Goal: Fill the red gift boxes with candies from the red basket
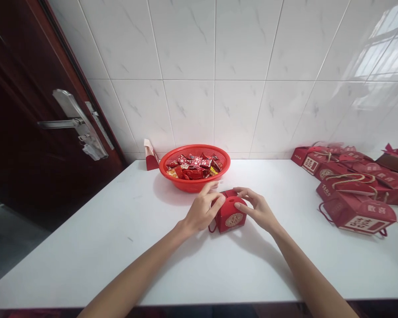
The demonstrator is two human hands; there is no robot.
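A small red box [231, 216] with a round cream emblem on its front and a dark red cord at its lower left stands on the white table. My left hand [204, 206] grips its upper left side, thumb near the top edge. On the other side, my right hand [256, 206] holds the upper right part, with the thumb on the front panel and the fingers behind. An oval hole shows in the box's top between the two thumbs. Just behind my left hand is a red plastic basket [193, 187] with wrapped sweets in it.
Several red boxes [360, 212] with cord handles lie grouped at the right of the table [119, 265]. A small red and white carton [151, 159] stands left of the basket. Behind is a tiled wall; a dark door is at the left.
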